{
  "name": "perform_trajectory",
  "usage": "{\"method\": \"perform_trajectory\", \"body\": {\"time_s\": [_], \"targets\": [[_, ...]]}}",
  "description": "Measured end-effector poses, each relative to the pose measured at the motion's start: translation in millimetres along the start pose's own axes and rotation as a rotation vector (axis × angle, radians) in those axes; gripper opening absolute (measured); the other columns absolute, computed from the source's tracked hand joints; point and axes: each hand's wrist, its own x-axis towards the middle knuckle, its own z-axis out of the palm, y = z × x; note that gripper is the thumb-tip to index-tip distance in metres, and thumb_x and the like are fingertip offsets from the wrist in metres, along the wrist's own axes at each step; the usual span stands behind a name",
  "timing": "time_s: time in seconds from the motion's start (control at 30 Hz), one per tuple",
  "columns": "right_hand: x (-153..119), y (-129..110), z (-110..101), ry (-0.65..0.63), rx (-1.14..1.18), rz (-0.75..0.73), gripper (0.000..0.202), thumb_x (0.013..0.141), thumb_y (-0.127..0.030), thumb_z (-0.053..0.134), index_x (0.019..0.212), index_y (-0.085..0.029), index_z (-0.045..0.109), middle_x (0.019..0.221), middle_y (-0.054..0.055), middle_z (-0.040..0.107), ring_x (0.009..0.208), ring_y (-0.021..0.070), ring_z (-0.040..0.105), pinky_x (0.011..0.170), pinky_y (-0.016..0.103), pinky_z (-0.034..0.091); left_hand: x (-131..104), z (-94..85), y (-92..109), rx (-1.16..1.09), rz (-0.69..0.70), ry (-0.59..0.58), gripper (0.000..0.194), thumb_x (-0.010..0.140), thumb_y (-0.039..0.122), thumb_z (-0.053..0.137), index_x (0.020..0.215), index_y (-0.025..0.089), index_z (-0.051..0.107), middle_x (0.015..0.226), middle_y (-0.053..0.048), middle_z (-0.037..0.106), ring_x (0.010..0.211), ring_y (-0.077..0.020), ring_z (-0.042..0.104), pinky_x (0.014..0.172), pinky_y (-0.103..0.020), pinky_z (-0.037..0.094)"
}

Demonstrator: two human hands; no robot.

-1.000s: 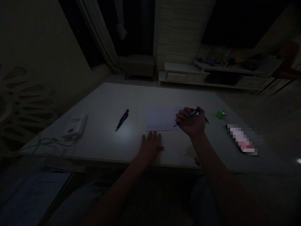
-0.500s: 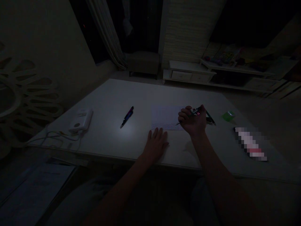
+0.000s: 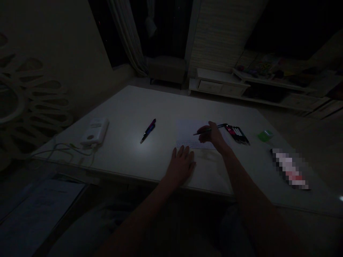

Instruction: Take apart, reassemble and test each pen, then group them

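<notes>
My right hand (image 3: 213,135) is closed on a dark, slim pen (image 3: 222,125), held nearly level above a sheet of paper (image 3: 187,128). The pen's tip points left. Rows of small marks run along the near part of the sheet. My left hand (image 3: 182,162) lies flat with fingers spread, its fingertips at the sheet's near edge. Just right of my right hand, several pens (image 3: 238,134) lie side by side on the table. Two more pens (image 3: 148,131), dark with purple and blue tints, rest to the left of the paper.
The white table (image 3: 125,157) carries a white box-shaped device (image 3: 95,132) with cables at the left. A green translucent container (image 3: 265,135) and a pixelated dark-edged object (image 3: 291,169) are at the right. Papers (image 3: 45,207) lie below the table's left edge. The room is dim.
My right hand has turned over and shifted slightly left, bringing the pen from slanted to nearly level. The row of pens beside it now shows more fully. The view has shifted a little.
</notes>
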Motion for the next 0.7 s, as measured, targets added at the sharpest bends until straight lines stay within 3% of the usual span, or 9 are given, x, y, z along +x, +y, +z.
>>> {"method": "perform_trajectory", "body": {"time_s": [0.1,0.2,0.27,0.37,0.47,0.7], "targets": [[1.7,13.6,2.0,-0.003,-0.214,-0.018,0.034,0.078,-0.046,0.047,0.075,-0.015,0.061,0.056,0.005,0.062,0.044,0.0135,0.056,0.039,0.021,0.039,0.1,-1.1,0.8,-0.005,0.001,0.004,0.04,0.091,0.038,0.033,0.126,0.021,0.043,0.139,-0.01,0.038,0.13,-0.0266,0.028,0.106,-0.052,0.019],[4.1,26.3,4.5,-0.005,-0.226,-0.094,0.024,0.073,-0.038,0.053,0.085,-0.019,0.059,0.064,0.001,0.063,0.051,0.0121,0.057,0.043,0.02,0.041,0.3,-2.0,1.7,-0.004,-0.005,0.007,0.04,0.091,0.038,0.033,0.125,0.021,0.044,0.139,-0.01,0.038,0.13,-0.027,0.029,0.106,-0.053,0.019],[8.4,34.3,7.4,0.029,-0.245,-0.133,0.024,0.072,-0.039,0.052,0.08,-0.018,0.06,0.06,0.0,0.059,0.049,0.0111,0.053,0.042,0.02,0.039,0.5,-2.0,2.3,-0.004,-0.009,0.009,0.039,0.091,0.037,0.033,0.125,0.021,0.044,0.139,-0.01,0.038,0.13,-0.027,0.029,0.106,-0.053,0.019],[16.8,46.9,13.1,0.179,-0.326,-0.214,0.026,0.07,-0.039,0.053,0.061,-0.016,0.058,0.048,-0.002,0.049,0.043,0.009,0.044,0.04,0.02,0.033,0.8,-1.5,3.1,-0.004,-0.017,0.012,0.039,0.091,0.037,0.033,0.124,0.021,0.045,0.138,-0.01,0.039,0.129,-0.0271,0.029,0.106,-0.053,0.019],[23.2,59.6,18.4,0.299,-0.301,-0.272,0.015,0.067,-0.029,0.049,0.066,-0.017,0.058,0.045,-0.004,0.044,0.041,0.0087,0.04,0.038,0.02,0.029,1.3,-1.2,3.7,-0.002,-0.025,0.009,0.039,0.09,0.037,0.034,0.123,0.021,0.046,0.138,-0.01,0.039,0.129,-0.0274,0.03,0.106,-0.054,0.019],[25.6,73.6,22.1,0.323,-0.301,-0.319,0.013,0.062,-0.021,0.044,0.05,-0.019,0.044,0.045,-0.004,0.038,0.042,0.0081,0.034,0.039,0.021,0.027,2.1,-2.2,5.6,-0.001,-0.038,-0.002,0.039,0.091,0.037,0.032,0.125,0.021,0.044,0.138,-0.01,0.038,0.129,-0.0273,0.029,0.106,-0.053,0.018]]}}
